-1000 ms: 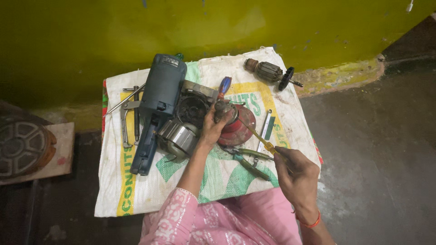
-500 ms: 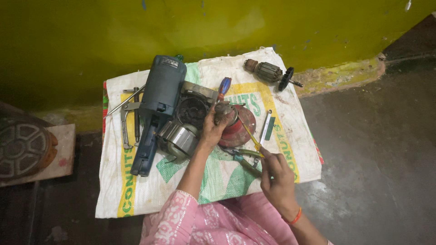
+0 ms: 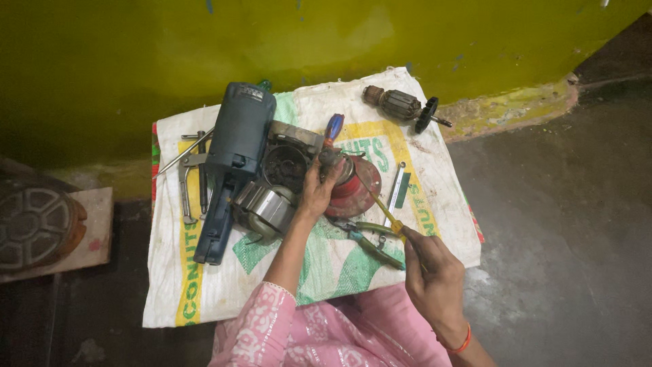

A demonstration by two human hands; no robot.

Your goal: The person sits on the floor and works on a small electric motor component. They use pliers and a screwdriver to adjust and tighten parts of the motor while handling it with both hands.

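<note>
- While the red housing (image 3: 353, 194) lay on the white sack (image 3: 204, 292), the left hand (image 3: 318, 190) curled shut on its rim.
- Right hand (image 3: 435, 275) was closed around a yellow-handled screwdriver (image 3: 384, 211), tip at the housing.
- Green pliers (image 3: 370, 238) lay just beside it.

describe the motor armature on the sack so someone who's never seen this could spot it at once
Find the white sack spread on the floor against the yellow-green wall. At its far right corner, apart from the tool pile, lies the armature: a brown ribbed cylinder on a thin shaft, the only part with a black fan disc.
</note>
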